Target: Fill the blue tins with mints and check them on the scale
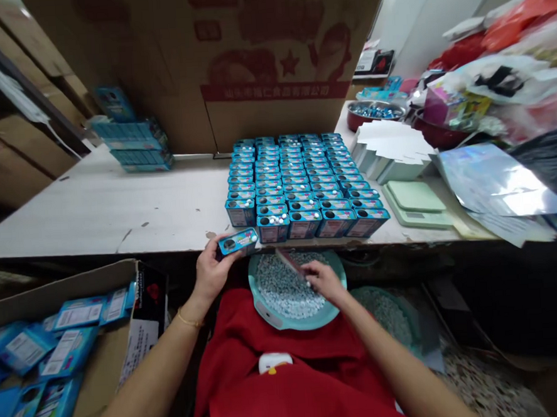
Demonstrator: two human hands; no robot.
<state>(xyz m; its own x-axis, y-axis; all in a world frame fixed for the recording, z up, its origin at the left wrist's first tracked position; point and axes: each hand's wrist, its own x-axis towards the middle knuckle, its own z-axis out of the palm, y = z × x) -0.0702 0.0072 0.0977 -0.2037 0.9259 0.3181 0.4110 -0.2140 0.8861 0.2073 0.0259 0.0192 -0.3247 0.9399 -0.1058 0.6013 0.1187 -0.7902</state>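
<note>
Near the table's front edge, my left hand (211, 266) grips a small blue candy box (239, 241), its printed top facing up with a dark round opening. A white tablet lies at the right end of that top. My right hand (324, 280) is closed on a thin, flat, reddish-brown piece (288, 261), whose exact kind I cannot make out. It is held over a turquoise basin (272, 320) full of pale blue-white tablets (284, 296). Just beyond, several rows of similar upright blue boxes (296, 188) stand on the table, some with tablets on their tops.
At left, an open carton (104, 364) holds several blue packs. More blue boxes (135, 142) are stacked at the table's back left, by a large cardboard box (274, 58). A pale green scale (417, 200) and white card stacks (392, 142) stand right. Another basin (389, 315) sits lower.
</note>
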